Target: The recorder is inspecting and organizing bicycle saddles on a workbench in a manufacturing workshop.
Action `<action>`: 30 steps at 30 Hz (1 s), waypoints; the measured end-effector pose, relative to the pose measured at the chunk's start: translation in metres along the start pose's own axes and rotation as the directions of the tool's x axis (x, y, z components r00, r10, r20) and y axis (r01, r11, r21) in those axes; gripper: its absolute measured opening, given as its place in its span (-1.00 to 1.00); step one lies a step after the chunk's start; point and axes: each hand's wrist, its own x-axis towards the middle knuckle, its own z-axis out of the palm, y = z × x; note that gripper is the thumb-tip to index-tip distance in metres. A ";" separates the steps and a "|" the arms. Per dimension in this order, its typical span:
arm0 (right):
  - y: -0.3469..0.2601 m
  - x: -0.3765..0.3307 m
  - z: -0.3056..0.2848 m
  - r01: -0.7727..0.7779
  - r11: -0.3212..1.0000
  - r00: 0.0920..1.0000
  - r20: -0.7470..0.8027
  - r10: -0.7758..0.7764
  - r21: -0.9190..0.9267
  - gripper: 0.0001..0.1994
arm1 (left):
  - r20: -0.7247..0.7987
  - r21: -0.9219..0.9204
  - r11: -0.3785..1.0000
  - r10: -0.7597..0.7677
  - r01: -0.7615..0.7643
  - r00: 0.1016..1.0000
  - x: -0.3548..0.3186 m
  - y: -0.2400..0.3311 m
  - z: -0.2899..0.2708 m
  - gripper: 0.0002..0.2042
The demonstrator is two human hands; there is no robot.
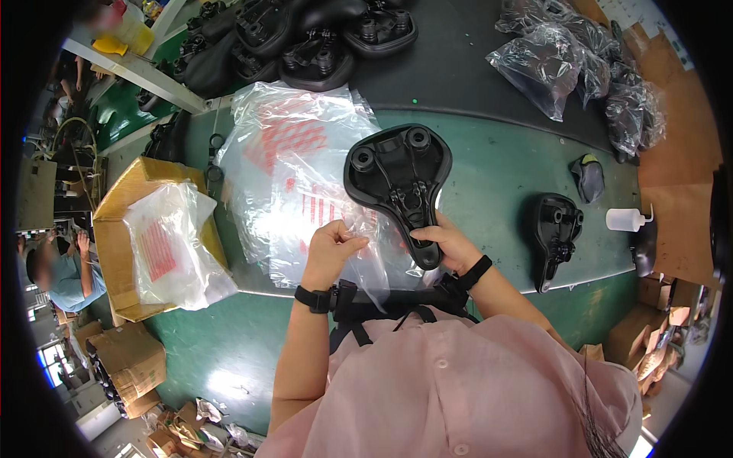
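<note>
In my right hand [450, 244] is a black bicycle saddle [397, 164], gripped by its narrow nose. Its underside, with rails and two round springs, faces up. My left hand [334, 248] pinches the edge of a clear plastic bag [370, 267] just left of the saddle's nose. Beneath and beyond that hand lies a stack of clear bags with red print [282, 168] on the green bench. Another black saddle [556, 240] rests on the bench to the right, nose toward me.
Several saddles [317, 61] are heaped on the black belt at the far side. Bagged saddles [546, 65] lie far right. A white bottle [626, 220] and a small dark pouch-like item [588, 179] stand right. At left, a cardboard box [114, 259] holds plastic bags; a person [72, 275] is beyond.
</note>
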 end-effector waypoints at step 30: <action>-0.018 -0.032 -0.002 0.477 0.362 0.824 0.263 -0.502 -0.801 -0.42 | -0.293 0.156 0.986 -0.002 0.050 0.956 -0.013 0.003 -0.033 -0.85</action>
